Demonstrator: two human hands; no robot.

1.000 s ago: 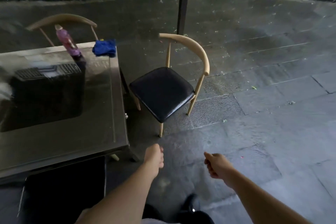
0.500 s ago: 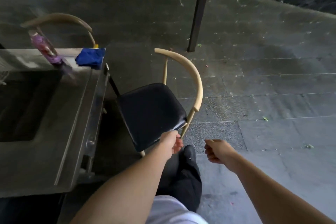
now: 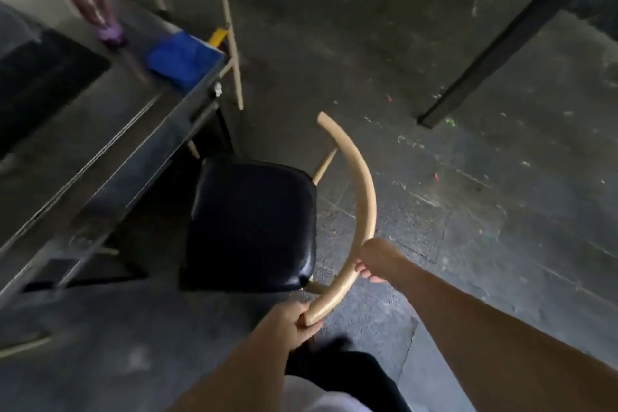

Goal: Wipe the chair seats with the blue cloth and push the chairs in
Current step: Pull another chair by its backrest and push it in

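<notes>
While both hands grip, head view:
Left hand [image 3: 290,320]: closed round near end of chair's curved backrest [image 3: 363,197].
Right hand [image 3: 377,259]: wrapped on same rail, farther along.
Chair seat [image 3: 254,227]: black, beside table [image 3: 100,157], partly under its edge.
Blue cloth [image 3: 182,60]: on table's far corner, near purple bottle [image 3: 92,3].
Second chair [image 3: 227,17]: behind cloth.

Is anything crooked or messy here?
Yes. The black-seated chair with the curved wooden backrest sits pulled out and angled to the grey metal table, both hands on its backrest. The crumpled blue cloth lies at the table's corner edge. Small coloured bits litter the dark stone floor.
</notes>
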